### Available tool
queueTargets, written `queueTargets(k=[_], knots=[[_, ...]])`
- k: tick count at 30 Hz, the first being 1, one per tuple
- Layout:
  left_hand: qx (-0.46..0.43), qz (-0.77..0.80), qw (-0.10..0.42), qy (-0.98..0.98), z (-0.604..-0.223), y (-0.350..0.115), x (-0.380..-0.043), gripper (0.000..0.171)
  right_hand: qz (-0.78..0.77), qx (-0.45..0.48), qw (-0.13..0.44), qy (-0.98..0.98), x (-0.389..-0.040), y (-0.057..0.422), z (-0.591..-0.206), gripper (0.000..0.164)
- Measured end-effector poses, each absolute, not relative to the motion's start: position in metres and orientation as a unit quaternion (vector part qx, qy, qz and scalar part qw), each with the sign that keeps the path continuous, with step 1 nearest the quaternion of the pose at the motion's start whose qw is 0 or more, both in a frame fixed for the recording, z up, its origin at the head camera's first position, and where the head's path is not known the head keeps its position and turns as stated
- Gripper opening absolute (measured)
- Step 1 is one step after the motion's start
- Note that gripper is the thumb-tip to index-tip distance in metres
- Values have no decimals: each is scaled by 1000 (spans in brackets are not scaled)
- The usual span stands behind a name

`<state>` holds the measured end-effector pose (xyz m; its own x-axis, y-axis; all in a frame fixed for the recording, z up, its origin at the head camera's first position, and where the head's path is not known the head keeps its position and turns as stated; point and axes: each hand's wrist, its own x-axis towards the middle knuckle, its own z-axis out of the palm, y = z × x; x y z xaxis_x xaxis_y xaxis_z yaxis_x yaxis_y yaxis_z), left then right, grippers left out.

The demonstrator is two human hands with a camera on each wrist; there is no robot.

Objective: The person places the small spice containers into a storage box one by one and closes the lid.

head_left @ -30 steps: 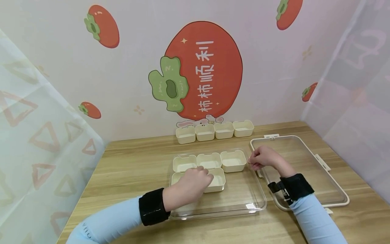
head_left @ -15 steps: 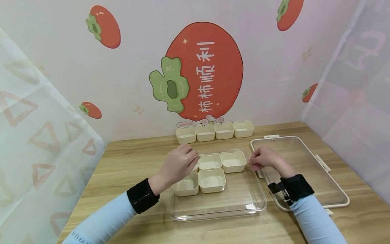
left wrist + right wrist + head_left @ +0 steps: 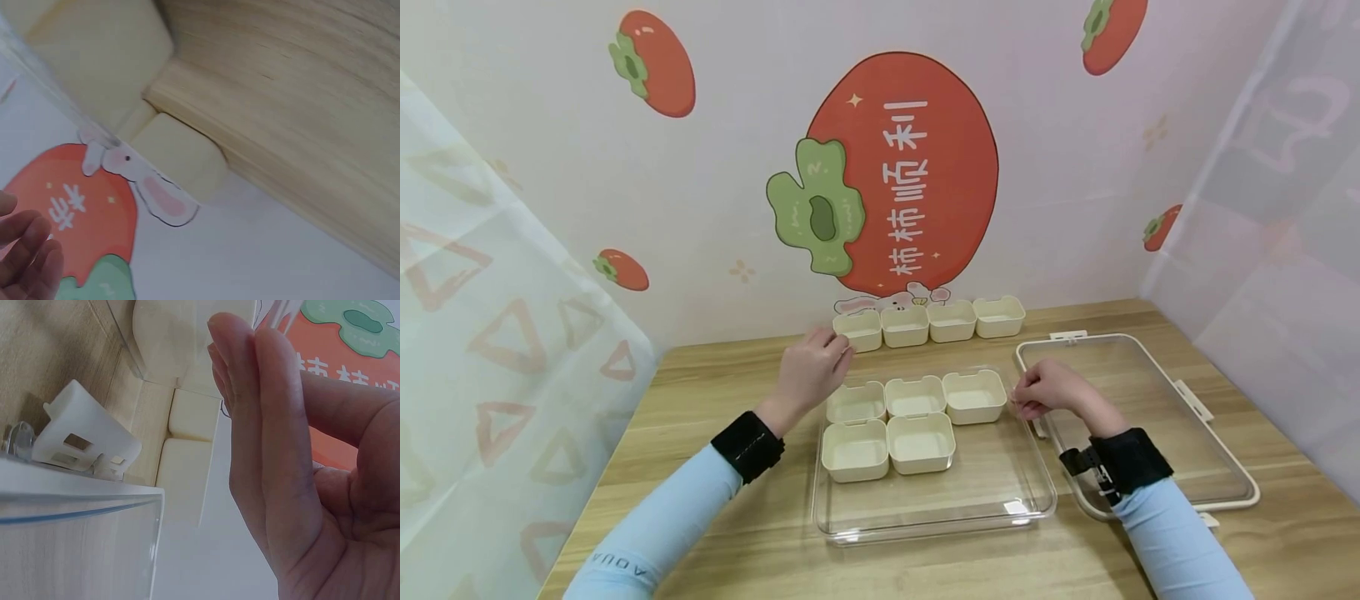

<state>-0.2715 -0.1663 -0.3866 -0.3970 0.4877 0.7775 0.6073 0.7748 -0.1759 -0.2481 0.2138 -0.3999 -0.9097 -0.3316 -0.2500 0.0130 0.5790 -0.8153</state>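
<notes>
My left hand point(image 3: 811, 367) hovers left of the front of the leftmost cream box point(image 3: 857, 331) in the back row. Its fingers are relaxed and apart in the left wrist view, with nothing between them. On the table lies a clear plastic tray point(image 3: 940, 521) holding several cream boxes, three along its far side and two in front, against the left. My right hand point(image 3: 1051, 388) pinches the tray's right rim near the back corner. In the right wrist view, a bit of clear rim shows at that hand's point(image 3: 287, 425) fingertips.
Other cream boxes point(image 3: 952, 322) stand in a row against the persimmon-printed wall. A clear lid point(image 3: 1150, 417) with a pale frame and side latches lies right of the tray, under the right forearm. Bare wood point(image 3: 722, 392) lies left of the tray.
My left hand has left the front boxes in the tray and moved back and left, towards the back row. The right hand stays at the tray's rim.
</notes>
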Motion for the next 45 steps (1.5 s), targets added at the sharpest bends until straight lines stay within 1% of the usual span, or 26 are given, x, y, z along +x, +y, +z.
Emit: queueTargets(k=[5,12,22,26,30,39,45], knots=[[-321,-62,422,-846,-391,-171,-286,13,-450,-91,192,867,-248,214,-399,20],[-319,-55,366,-872,-398,-174,-305,5,-447,-89,187,870,-249,215,-400,19],[-323,-4,317,-892,-411,-176,-334,7,-448,-87,186,870,-249,215,-401,18],[-322,3,284,-903,-414,-175,-343,5,-448,-90,187,870,-249,215,-401,18],[-322,10,254,-912,-417,-174,-349,7,-446,-91,186,871,-250,215,-402,18],[-330,34,232,-914,-421,-176,-355,10,-447,-92,186,870,-250,214,-402,18],[-320,52,201,-924,-421,-174,-358,23,-448,-98,187,869,-248,214,-400,19]])
